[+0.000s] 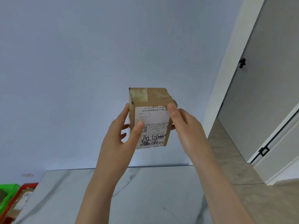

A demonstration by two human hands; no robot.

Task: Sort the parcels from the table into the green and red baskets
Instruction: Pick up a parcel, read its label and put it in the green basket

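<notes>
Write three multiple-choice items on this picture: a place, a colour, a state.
1. Relative to the white marble table, the brown cardboard parcel with a white label is: A lying on it; B held up clear of it; C under it.
2. Beside the green plastic basket stands a basket coloured: A blue; B red; C yellow.
3. The left hand and right hand: A both grip the parcel; B both hang idle; C only the left grips.
Key: 1B, it is up before the wall; 2B, the rim of the red basket shows; 3A, each clasps a side.
</notes>
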